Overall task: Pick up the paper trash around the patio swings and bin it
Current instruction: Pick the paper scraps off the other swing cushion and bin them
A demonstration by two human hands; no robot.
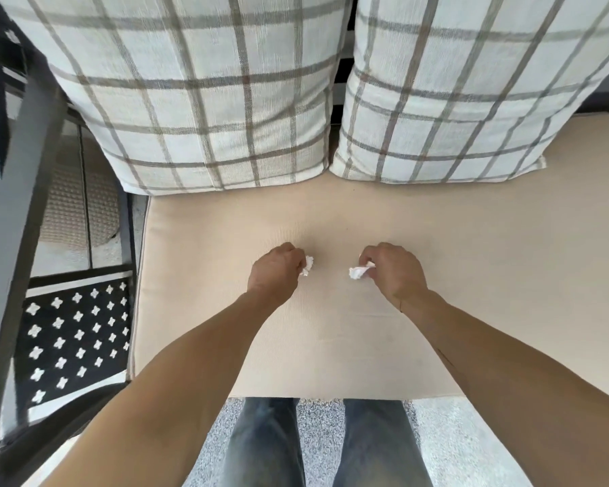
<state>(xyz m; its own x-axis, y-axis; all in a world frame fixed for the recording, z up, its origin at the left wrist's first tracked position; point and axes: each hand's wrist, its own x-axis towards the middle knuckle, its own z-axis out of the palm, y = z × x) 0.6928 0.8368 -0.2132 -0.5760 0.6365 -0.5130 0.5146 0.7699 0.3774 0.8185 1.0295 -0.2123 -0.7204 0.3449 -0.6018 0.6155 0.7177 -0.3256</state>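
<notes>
Both my hands are over the beige seat cushion [471,275] of the swing. My left hand [275,272] is closed around a small crumpled white paper ball [308,265], which shows at its fingertips. My right hand [394,272] pinches a second crumpled white paper scrap [358,272] between thumb and fingers. The two papers are a short gap apart, just above or on the cushion; I cannot tell which. No bin is in view.
Two plaid back pillows [208,100] [471,86] lean at the rear of the seat. The dark metal swing frame [11,212] runs down the left, over a black rug with white crosses [74,339]. My jeans-clad legs [264,444] stand on speckled floor.
</notes>
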